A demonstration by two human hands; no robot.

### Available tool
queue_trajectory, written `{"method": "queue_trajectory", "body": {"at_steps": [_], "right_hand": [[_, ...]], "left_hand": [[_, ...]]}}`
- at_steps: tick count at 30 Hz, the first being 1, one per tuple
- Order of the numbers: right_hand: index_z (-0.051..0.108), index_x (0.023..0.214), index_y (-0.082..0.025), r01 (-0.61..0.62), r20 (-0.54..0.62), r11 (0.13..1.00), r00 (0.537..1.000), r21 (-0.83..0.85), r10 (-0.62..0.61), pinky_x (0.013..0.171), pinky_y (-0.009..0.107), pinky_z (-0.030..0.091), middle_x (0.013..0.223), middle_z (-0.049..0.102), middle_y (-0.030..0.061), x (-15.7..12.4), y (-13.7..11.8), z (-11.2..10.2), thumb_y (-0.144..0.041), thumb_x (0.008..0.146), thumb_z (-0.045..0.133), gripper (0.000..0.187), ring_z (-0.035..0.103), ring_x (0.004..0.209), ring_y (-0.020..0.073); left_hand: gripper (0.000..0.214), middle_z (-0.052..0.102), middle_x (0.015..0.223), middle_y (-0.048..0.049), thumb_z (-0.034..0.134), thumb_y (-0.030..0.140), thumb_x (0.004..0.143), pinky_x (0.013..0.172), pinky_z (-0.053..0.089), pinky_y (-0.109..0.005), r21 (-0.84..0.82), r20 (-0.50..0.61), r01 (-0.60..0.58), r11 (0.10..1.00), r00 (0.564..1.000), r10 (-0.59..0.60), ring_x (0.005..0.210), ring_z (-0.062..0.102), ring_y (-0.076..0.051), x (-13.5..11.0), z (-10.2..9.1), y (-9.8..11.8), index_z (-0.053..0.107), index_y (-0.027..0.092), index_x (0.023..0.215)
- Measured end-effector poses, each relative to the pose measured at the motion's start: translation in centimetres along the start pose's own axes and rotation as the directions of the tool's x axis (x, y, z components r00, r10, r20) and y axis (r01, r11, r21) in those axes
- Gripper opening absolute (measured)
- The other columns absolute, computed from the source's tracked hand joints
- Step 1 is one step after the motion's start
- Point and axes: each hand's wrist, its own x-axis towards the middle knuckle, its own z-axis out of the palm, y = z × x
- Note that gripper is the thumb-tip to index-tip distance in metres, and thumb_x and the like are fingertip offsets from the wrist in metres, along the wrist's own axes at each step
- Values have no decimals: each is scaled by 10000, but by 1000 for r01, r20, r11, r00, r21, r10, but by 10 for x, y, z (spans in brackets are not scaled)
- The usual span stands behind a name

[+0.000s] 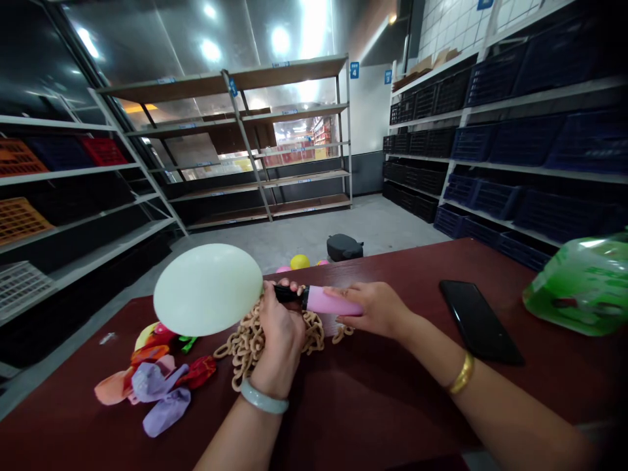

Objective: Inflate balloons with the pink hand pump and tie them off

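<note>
My left hand [280,327] is closed around the neck of a pale green inflated balloon [209,289] and the black nozzle of a pink hand pump [326,301]. My right hand [377,309] grips the pink barrel of that pump from the right. Both hands hover just above a dark red table [373,392]. Under them lies a tan knotted chain [248,347], partly hidden by my left wrist.
A pile of flat balloons [157,379] in several colours lies at the left of the table. A black phone [478,320] and a green plastic bag [583,284] sit at the right. Balloons [300,261] and a dark case [343,247] lie on the floor beyond; shelving surrounds.
</note>
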Motion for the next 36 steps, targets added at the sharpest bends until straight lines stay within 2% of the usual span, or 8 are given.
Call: {"method": "queue_trajectory", "body": {"at_steps": [4, 7, 12, 15, 18, 25, 32, 36], "right_hand": [[385, 1407, -438, -20, 71, 999, 997, 41, 17, 730, 296, 445, 1003, 692, 9, 2, 5, 3, -528, 802, 632, 660, 659, 853, 221], [380, 1414, -421, -2, 97, 988, 995, 155, -13, 824, 312, 456, 1134, 682, 0, 3, 13, 4, -491, 796, 651, 678, 649, 979, 228], [393, 1408, -408, 43, 84, 955, 994, 293, -70, 924, 317, 439, 1315, 595, -32, 1, 26, -5, -407, 772, 689, 702, 605, 1111, 214], [400, 1406, -404, 51, 74, 965, 995, 257, -72, 863, 311, 459, 1255, 636, -22, -1, 29, -16, -402, 780, 685, 688, 636, 1028, 209], [423, 1395, -399, 52, 52, 983, 997, 175, -62, 784, 295, 464, 1126, 688, -3, -3, 31, -25, -430, 794, 672, 652, 653, 911, 199], [450, 1372, -421, 41, -17, 998, 999, 45, -40, 737, 288, 436, 987, 686, 3, -5, 31, -33, -406, 810, 659, 600, 639, 854, 193], [443, 1372, -436, 28, 2, 1000, 1000, 14, -28, 672, 266, 414, 950, 677, 12, -1, 12, -19, -476, 806, 647, 603, 646, 789, 186], [418, 1384, -443, -1, 3, 1000, 1000, 15, 1, 636, 251, 412, 947, 687, 3, 1, 2, -7, -493, 781, 663, 653, 647, 765, 184]], "left_hand": [[136, 501, 653, 8, 474, 192, 890, 574, 439, -259, 20, -75, 96, 995, 993, -94, 559, 499, -119, 8, -8, -1, 450, 186, 756], [139, 496, 642, 6, 450, 165, 875, 543, 427, -261, 35, -95, 133, 990, 987, -130, 547, 496, -127, 21, -10, 11, 440, 187, 738], [153, 481, 629, 8, 455, 176, 860, 497, 379, -224, 13, -89, 22, 1000, 996, -21, 531, 474, -117, 46, -14, 55, 416, 183, 711], [146, 471, 619, 11, 454, 176, 852, 488, 373, -221, -6, -86, -52, 999, 995, 51, 522, 465, -117, 56, -17, 76, 411, 185, 713], [134, 466, 623, 12, 476, 192, 845, 496, 384, -223, -19, -43, -95, 995, 995, 94, 531, 467, -117, 57, -19, 82, 421, 187, 723], [137, 471, 659, 13, 521, 209, 849, 545, 408, -210, -49, -13, -112, 992, 994, 112, 579, 482, -104, 45, -12, 60, 450, 182, 736], [145, 506, 708, -4, 557, 253, 862, 617, 452, -252, -32, 15, 67, 997, 998, -67, 628, 507, -120, 13, -6, 9, 489, 177, 758], [139, 514, 694, -3, 557, 247, 861, 629, 461, -265, 3, -17, 109, 994, 994, -108, 607, 515, -121, 7, -8, -4, 491, 178, 760]]}}
